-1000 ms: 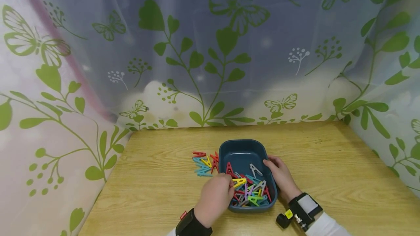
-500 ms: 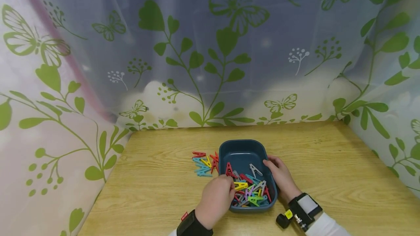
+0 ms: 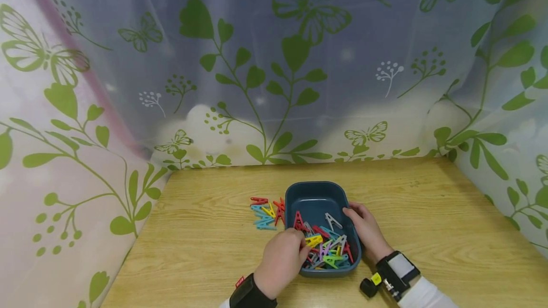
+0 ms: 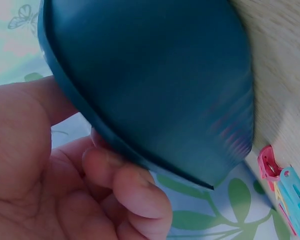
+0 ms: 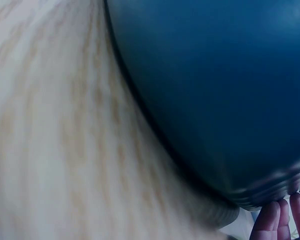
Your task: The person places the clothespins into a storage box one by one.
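Note:
A dark blue plastic box (image 3: 317, 189) holds a heap of coloured clothespins (image 3: 331, 251), mostly at its near end. My left hand (image 3: 282, 258) reaches over the box's left rim, fingers curled, and pinches a yellow clothespin (image 3: 314, 240) just above the heap. In the left wrist view the curled fingers (image 4: 142, 192) lie by the box rim, and the clothespin is hidden. My right hand (image 3: 368, 232) holds the box's right side, thumb at the rim. Its fingertips (image 5: 267, 217) touch the outer wall in the right wrist view.
Left of the box, a small group of red, blue and yellow clothespins (image 3: 265, 215) lies on the wooden table (image 3: 205, 241). A grey clothespin (image 3: 332, 221) rests apart in the box. A patterned curtain (image 3: 239, 84) stands behind the table and along both sides.
My left hand and the yellow clothespin have shifted very slightly to the right over the heap. The right hand and the box stay in place.

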Demonstrator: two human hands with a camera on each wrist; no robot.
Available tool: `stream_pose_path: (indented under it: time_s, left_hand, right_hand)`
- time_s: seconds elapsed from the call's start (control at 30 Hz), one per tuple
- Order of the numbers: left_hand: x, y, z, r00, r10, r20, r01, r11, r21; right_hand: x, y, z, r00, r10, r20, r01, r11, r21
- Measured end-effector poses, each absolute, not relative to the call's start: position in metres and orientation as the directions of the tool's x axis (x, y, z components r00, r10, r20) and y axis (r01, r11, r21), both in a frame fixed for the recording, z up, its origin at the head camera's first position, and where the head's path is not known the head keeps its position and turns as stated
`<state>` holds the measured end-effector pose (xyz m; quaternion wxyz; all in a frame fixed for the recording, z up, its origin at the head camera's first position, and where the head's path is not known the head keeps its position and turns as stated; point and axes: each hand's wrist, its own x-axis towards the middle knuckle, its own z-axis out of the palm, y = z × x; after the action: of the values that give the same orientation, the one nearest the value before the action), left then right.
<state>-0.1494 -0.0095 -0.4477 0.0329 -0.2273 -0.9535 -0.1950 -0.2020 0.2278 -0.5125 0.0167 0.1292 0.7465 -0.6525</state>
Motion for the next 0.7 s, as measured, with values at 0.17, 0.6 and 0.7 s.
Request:
stream_pose_path:
  time_s: [0.17,0.6,0.7]
  left_hand:
    - [-0.155,-0.017,-0.446,-0.895,0.395,0.205,0.445,0.801,0.400]
    - [-0.192,-0.057,-0.453,-0.910,0.265,0.318,0.372,0.860,0.349]
    - [-0.197,-0.062,-0.457,-0.918,0.272,0.290,0.358,0.882,0.307]
  right_hand:
    - [-0.202,0.228,-0.512,-0.966,0.170,-0.192,0.215,0.122,-0.969]
    - [-0.201,0.227,-0.511,-0.966,0.173,-0.191,0.216,0.133,-0.967]
    - [-0.201,0.227,-0.511,-0.966,0.177,-0.190,0.215,0.135,-0.967]
